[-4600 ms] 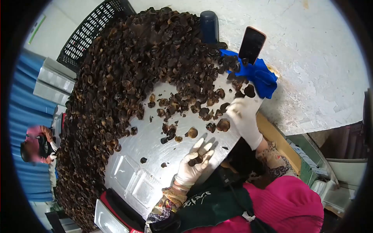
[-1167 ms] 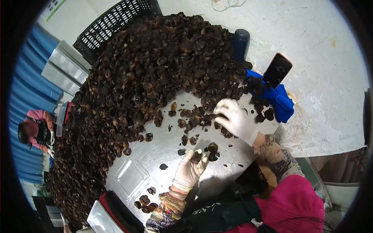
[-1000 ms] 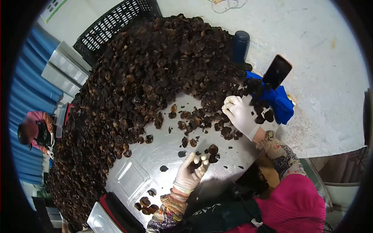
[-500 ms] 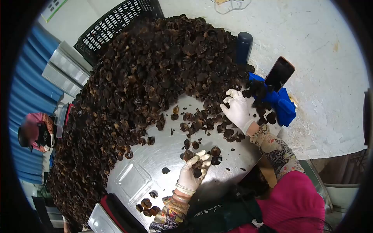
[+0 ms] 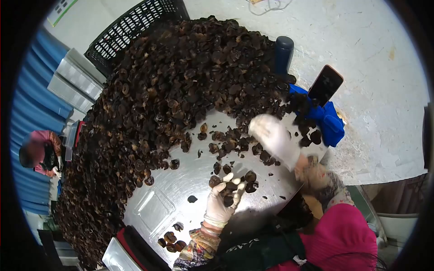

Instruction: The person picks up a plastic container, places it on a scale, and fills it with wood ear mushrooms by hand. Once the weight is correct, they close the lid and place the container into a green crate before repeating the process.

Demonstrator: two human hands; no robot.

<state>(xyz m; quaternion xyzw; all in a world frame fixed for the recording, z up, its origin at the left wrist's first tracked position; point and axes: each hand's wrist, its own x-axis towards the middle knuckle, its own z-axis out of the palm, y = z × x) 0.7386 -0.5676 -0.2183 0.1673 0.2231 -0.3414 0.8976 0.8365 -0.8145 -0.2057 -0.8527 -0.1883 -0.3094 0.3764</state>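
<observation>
Heap of dark pieces [image 5: 181, 81] fills the far and left side of the metal table [image 5: 183, 183]. Right hand [image 5: 273, 137] near the heap's right end, motion-blurred, can't tell if it grips anything. Left hand [image 5: 219, 203] nearer, fingers loosely curled round a few curled pieces [image 5: 228, 200]; stray pieces [image 5: 170, 236] lie at near left. They look light, thin, stiffish, probably brittle at the edges, maybe slick where shiny. I'd pinch softly across the body, not the rim

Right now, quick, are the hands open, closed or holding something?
Left hand: partly curled, holding dark pieces.
Right hand: blurred, grip can't be told.
</observation>
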